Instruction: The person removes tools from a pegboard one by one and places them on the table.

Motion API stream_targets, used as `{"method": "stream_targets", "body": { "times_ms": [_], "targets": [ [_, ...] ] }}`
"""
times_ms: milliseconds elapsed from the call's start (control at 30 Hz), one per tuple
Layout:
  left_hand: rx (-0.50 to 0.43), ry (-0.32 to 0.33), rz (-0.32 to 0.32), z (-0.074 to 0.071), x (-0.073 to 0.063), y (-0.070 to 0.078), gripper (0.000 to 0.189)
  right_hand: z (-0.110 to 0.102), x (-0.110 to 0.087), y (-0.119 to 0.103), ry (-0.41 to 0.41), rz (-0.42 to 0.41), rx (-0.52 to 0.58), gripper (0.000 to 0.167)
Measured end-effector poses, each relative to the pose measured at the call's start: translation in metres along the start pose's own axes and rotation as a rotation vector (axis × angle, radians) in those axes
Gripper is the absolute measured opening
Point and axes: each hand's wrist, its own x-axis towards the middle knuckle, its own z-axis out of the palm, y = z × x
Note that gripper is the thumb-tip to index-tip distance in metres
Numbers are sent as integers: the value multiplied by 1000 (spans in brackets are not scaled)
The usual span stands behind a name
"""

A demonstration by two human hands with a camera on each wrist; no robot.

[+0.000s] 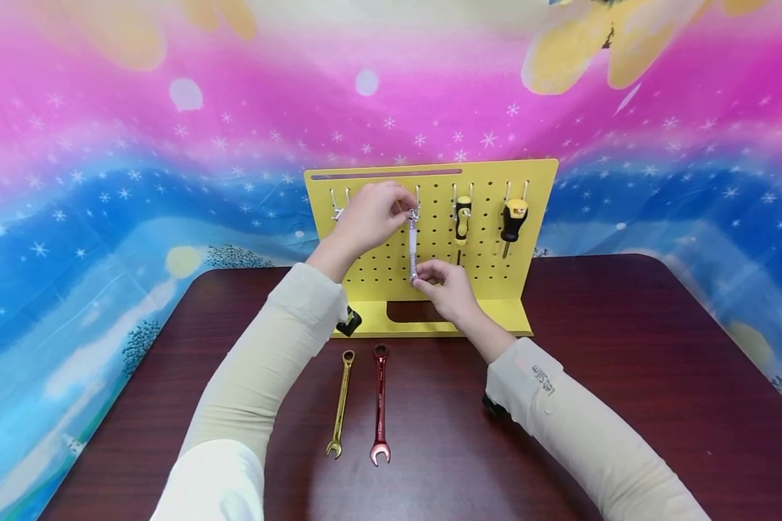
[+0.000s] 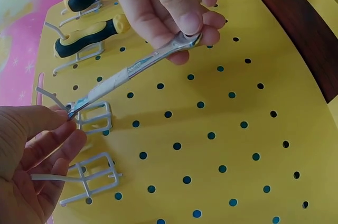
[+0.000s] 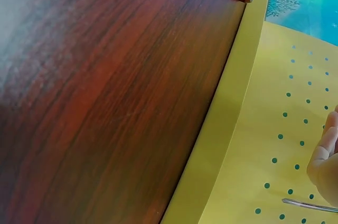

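A silver wrench (image 1: 413,244) with a pale wrap round its middle stands upright in front of the yellow pegboard (image 1: 391,268). My left hand (image 1: 376,211) pinches its upper end, close to a white wire hook (image 2: 97,117) on the board. At the lower end, my right hand (image 1: 450,287) holds the wrench's ring between thumb and fingers. The left wrist view shows both grips, with the upper tip (image 2: 71,111) right at the hook's prong. Only part of my right hand (image 3: 326,163) shows at the edge of the right wrist view.
Two screwdrivers, a slim one (image 1: 463,221) and a stubby one (image 1: 514,219), hang on hooks at the board's right. Another hook (image 2: 95,179) sits on its left side. A gold wrench (image 1: 342,405) and a red wrench (image 1: 381,401) lie on the dark wooden table (image 1: 625,347).
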Motion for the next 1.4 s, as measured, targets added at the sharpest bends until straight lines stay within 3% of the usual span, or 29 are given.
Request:
{"method": "stream_targets", "body": {
  "times_ms": [633, 1400],
  "targets": [
    [-41, -9, -1, 0, -2, 0, 19, -7, -13, -7, -6, -80, -66, 19],
    [-63, -31, 38, 0, -9, 5, 21, -13, -31, -19, -39, -100, -73, 19]
  ]
}}
